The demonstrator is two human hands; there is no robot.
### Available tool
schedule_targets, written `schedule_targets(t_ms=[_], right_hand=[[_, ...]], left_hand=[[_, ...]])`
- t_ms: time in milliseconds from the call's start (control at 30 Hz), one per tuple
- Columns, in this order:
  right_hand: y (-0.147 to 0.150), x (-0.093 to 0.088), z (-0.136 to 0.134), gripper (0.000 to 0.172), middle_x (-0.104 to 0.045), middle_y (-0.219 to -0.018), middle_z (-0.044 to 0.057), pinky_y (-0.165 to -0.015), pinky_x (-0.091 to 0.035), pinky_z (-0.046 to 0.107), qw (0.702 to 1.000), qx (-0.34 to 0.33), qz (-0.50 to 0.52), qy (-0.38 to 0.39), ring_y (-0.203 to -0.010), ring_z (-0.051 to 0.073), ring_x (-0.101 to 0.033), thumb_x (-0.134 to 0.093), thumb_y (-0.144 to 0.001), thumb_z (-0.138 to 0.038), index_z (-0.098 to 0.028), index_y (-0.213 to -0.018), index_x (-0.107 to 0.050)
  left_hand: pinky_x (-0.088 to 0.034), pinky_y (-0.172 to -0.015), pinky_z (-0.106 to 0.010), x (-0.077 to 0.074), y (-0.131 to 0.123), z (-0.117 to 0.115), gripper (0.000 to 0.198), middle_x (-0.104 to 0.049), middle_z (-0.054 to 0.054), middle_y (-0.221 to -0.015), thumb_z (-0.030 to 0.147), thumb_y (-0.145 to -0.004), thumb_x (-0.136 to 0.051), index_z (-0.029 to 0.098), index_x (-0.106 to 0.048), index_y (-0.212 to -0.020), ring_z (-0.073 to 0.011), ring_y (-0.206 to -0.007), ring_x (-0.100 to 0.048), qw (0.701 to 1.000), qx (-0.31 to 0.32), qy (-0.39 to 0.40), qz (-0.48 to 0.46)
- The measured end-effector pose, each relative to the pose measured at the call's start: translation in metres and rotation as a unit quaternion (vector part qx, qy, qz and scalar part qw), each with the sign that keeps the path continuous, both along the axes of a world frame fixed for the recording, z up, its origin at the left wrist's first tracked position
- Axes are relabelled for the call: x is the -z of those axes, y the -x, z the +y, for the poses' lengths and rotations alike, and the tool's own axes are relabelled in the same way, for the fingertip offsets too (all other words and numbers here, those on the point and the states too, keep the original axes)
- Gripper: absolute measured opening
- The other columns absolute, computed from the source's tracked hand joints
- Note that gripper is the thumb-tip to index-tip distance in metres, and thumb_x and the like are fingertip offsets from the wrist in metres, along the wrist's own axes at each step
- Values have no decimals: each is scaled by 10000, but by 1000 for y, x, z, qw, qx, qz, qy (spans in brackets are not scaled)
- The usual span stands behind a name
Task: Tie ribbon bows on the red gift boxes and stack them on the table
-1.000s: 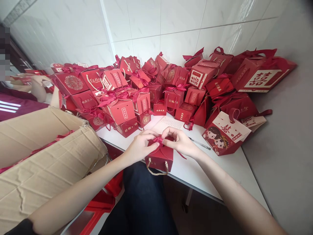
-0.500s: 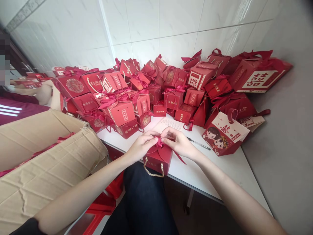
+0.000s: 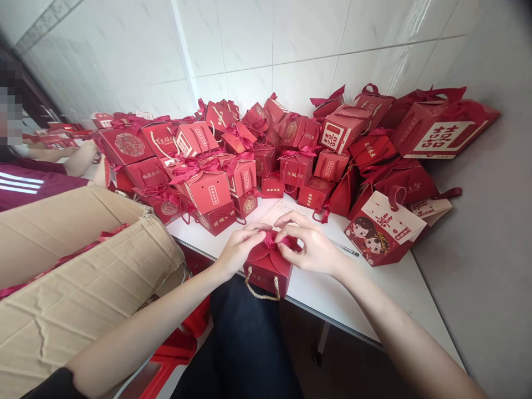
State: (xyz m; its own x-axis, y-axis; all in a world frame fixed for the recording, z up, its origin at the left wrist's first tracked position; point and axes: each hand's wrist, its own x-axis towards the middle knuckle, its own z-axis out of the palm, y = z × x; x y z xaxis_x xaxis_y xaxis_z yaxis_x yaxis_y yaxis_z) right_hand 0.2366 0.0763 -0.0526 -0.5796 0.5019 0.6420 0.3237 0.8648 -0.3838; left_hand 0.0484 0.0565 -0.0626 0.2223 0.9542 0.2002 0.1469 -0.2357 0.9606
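Observation:
A red gift box [image 3: 266,270] with a gold rope handle stands at the front edge of the white table [image 3: 332,299], close to my lap. On its top sits a red ribbon [image 3: 270,239] shaped into a bow or knot. My left hand [image 3: 243,246] pinches the ribbon's left side between thumb and fingers. From the right, my right hand [image 3: 305,241] curls over the bow, thumb and fingertips closed on its right side. The fingers partly cover the knot, so its exact form is hidden.
Many red gift boxes [image 3: 208,188] are piled along the tiled wall. A pale box with cartoon figures [image 3: 374,233], a pen [image 3: 347,249] and a printed sheet [image 3: 286,210] lie nearby. A torn cardboard carton [image 3: 83,266] is at left, with another person's sleeve [image 3: 25,183] beyond.
My right hand has risen slightly and its fingers have arched over the bow. The ribbon tail that hung at the right no longer shows there. My left hand stays nearly in place.

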Motion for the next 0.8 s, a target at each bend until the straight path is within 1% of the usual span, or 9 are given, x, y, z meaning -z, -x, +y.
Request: schedule_targets(t_ms=[33, 100, 167, 233, 333, 500, 633, 800], right_hand=[[0, 1, 0, 71, -579, -985, 71, -817, -459, 381, 1000, 8, -9, -13, -900, 208, -584, -580, -756, -155, -194, -801, -619], [1, 3, 1, 69, -584, -980, 73, -814, -458, 383, 999, 19, -16, -35, -894, 207, -586, -613, -773, -209, -195, -841, -614], [2, 5, 2, 60, -592, -961, 72, -798, -458, 370, 998, 15, -13, -56, -883, 201, -588, -614, -800, -234, -196, -846, -617], [2, 7, 4, 53, -606, -935, 67, -792, -450, 358, 997, 5, -10, -81, -878, 193, -588, -591, -833, -234, -199, -813, -626], [2, 6, 4, 105, -625, -902, 65, -795, -429, 356, 992, -3, -12, -125, -865, 189, -584, -560, -862, -218, -196, -790, -633], [3, 4, 3, 88, -630, -884, 73, -775, -410, 345, 986, 13, -20, -166, -818, 177, -572, -539, -877, -205, -173, -859, -620], [0, 3, 4, 115, -624, -881, 80, -781, -405, 355, 980, 21, -26, -194, -827, 189, -554, -564, -865, -224, -168, -790, -629], [-2, 2, 4, 126, -629, -893, 92, -786, -410, 368, 976, 26, -34, -212, -830, 196, -540, -560, -869, -229, -156, -825, -653]], left_hand=[[-352, -1021, -366, 0, 1, 0, 243, -607, -63, -1189, 313, -815, -513, 163, -701, -848, -239, -1137, -520, 1000, 2, 1, 1], [-348, -1028, -368, 2, 2, 1, 269, -602, -61, -1205, 320, -823, -499, 166, -700, -916, -242, -1153, -510, 1000, 6, 1, 7], [-349, -1028, -360, 3, 2, 1, 279, -597, -55, -1218, 324, -828, -489, 170, -697, -932, -240, -1169, -500, 1000, 10, 2, 10], [-357, -1022, -348, 4, 3, 1, 275, -596, -46, -1223, 317, -827, -483, 176, -696, -930, -235, -1172, -499, 1000, 14, 4, 2], [-358, -1019, -335, 5, 4, 1, 288, -599, -39, -1222, 295, -819, -475, 183, -686, -980, -228, -1170, -504, 1000, 18, 9, -14], [-374, -1007, -363, 6, 5, 1, 361, -621, -62, -1193, 283, -813, -456, 157, -641, -1096, -243, -1146, -526, 999, 13, 29, -26], [-359, -1018, -357, 5, 6, 0, 341, -638, -51, -1169, 267, -818, -454, 170, -653, -1077, -234, -1110, -556, 999, 20, 25, -40], [-361, -1011, -349, 3, 5, -1, 338, -634, -53, -1177, 262, -811, -469, 162, -651, -1078, -237, -1131, -540, 998, 26, 33, -49]])
